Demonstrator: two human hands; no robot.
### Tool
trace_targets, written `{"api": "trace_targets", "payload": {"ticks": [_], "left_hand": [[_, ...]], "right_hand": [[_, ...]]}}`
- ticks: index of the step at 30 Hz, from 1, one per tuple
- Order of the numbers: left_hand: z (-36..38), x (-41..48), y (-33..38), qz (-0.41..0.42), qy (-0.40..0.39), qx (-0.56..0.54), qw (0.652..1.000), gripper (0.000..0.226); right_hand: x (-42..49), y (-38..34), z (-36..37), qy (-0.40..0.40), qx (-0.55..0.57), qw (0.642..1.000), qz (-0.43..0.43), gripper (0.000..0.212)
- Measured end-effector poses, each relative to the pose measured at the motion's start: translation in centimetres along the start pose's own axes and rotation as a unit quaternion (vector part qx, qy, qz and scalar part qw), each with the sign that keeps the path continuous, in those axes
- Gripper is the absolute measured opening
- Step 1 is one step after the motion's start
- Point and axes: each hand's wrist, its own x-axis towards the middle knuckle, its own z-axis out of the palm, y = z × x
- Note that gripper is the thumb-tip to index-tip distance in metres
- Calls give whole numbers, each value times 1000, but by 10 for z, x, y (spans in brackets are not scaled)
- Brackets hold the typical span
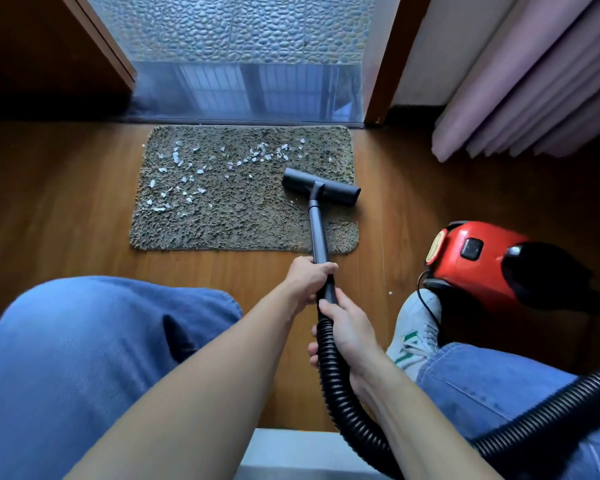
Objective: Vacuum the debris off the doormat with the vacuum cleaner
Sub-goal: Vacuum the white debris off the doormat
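A shaggy grey-brown doormat (243, 216) lies on the wooden floor before a doorway. Several small white scraps of debris (194, 171) are scattered over its left and upper parts. The vacuum's dark floor head (321, 187) rests on the mat's right side, joined to a grey tube (317, 233). My left hand (309, 277) grips the tube's lower end. Just behind it, my right hand (347, 332) grips the top of the black ribbed hose (336, 386). The red canister (482, 261) of the vacuum stands on the floor at the right.
My knees in blue jeans fill the lower left and right, and a white sneaker (416, 334) sits beside the canister. A pink curtain (534, 81) hangs at the upper right. Wooden door frames flank a pebbled floor beyond the threshold (246, 91). One white crumb (390, 292) lies on the floor.
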Motion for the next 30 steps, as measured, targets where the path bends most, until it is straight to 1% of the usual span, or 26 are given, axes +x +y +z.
{"api": "trace_targets", "payload": {"ticks": [5, 9, 10, 11, 13, 15, 16, 20, 26, 30], "left_hand": [[-4, -35, -54, -9, 8, -13, 1000, 18], [-3, -51, -84, 8, 36, -21, 999, 19], [-4, -54, -87, 10, 44, -28, 999, 18], [-5, -56, -90, 12, 52, -32, 998, 18], [-10, -55, -94, 15, 76, -29, 997, 16], [-16, -53, -96, 15, 95, -18, 995, 15], [-19, -51, -97, 15, 102, -14, 995, 14], [-27, -35, -87, 25, 104, 2, 994, 11], [-35, -5, -60, 41, 79, 8, 996, 14], [-38, 5, -47, 45, 61, -5, 997, 24]], "right_hand": [[-41, 48, -8, -24, -22, 999, 14, 46], [-62, 64, -10, -33, -55, 998, 8, 31], [-64, 65, -9, -35, -64, 997, 7, 31], [-64, 67, -8, -35, -75, 997, 5, 32], [-61, 70, -6, -35, -100, 994, 6, 42], [-56, 73, -2, -34, -124, 992, 6, 55], [-53, 74, 0, -34, -131, 991, 5, 58], [-39, 71, 9, -37, -125, 991, -12, 56], [-11, 50, 22, -34, -73, 997, -19, 53], [2, 43, 29, -26, -67, 997, -18, 58]]}}
